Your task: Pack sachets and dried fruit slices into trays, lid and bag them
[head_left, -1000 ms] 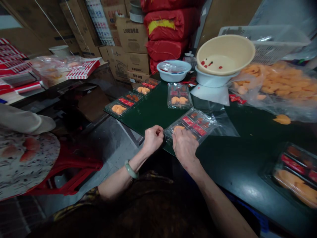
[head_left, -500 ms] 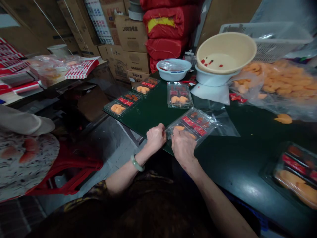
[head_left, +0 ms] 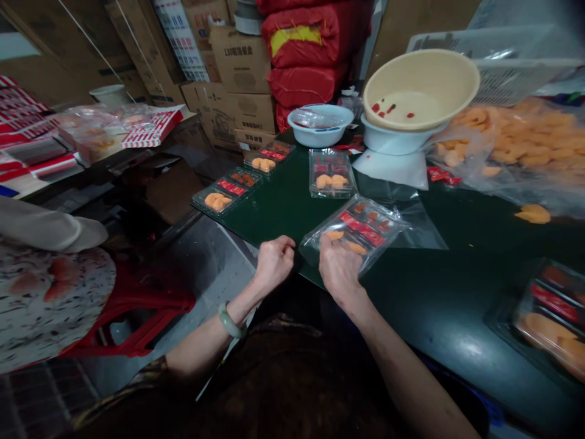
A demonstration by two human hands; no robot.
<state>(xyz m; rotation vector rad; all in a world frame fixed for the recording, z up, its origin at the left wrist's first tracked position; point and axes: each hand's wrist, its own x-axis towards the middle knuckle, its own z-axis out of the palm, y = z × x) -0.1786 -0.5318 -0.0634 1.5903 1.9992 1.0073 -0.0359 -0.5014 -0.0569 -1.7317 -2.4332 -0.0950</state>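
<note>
A clear plastic tray (head_left: 361,228) with orange pieces and red sachets lies inside a clear bag at the near edge of the dark green table (head_left: 283,207). My right hand (head_left: 339,268) is closed on the tray's near end. Just left of the tray, my left hand (head_left: 274,262) is curled into a loose fist with a jade bangle on the wrist; it sits a little apart from the bag, and I cannot make out anything in it.
Three more filled trays (head_left: 331,174) (head_left: 227,193) (head_left: 269,157) lie farther back. A cream basin (head_left: 423,88) rests on a white bowl, beside a second white bowl (head_left: 320,125). A heap of orange pieces (head_left: 516,143) lies at right. Another person sits at left (head_left: 46,280) on a red stool.
My left hand has drawn back from the bag's corner toward me. The tray has shifted slightly, with my right hand still on its near end.
</note>
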